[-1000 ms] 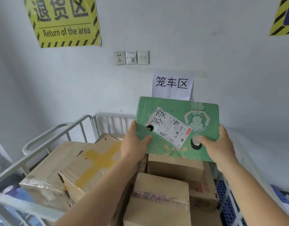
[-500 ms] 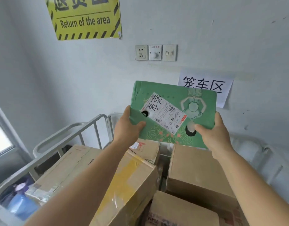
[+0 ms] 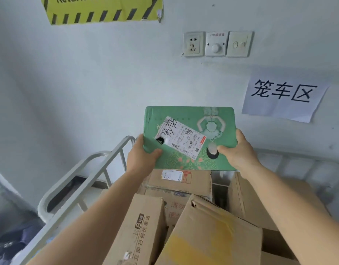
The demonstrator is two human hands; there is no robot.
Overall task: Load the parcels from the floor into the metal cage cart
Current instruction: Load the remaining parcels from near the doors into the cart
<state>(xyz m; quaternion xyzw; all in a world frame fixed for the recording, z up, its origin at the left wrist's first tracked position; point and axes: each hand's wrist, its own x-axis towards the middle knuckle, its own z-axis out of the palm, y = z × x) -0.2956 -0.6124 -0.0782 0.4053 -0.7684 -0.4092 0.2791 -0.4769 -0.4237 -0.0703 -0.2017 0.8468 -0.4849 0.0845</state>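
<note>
Green flat cardboard parcel [image 3: 189,138] clasped by left grip [image 3: 143,157] and right grip [image 3: 239,150].

I see a green parcel [image 3: 189,137], printed card with a slight sheen and a white paper label [image 3: 181,139]. Brown boxes [image 3: 212,232] below look like matt corrugated cardboard, one with glossy yellow tape. Cage cart rail [image 3: 99,165]: smooth grey painted metal. Wall sign [image 3: 283,96] is plain paper.

Two bare forearms, sleeveless, ringless.
</note>
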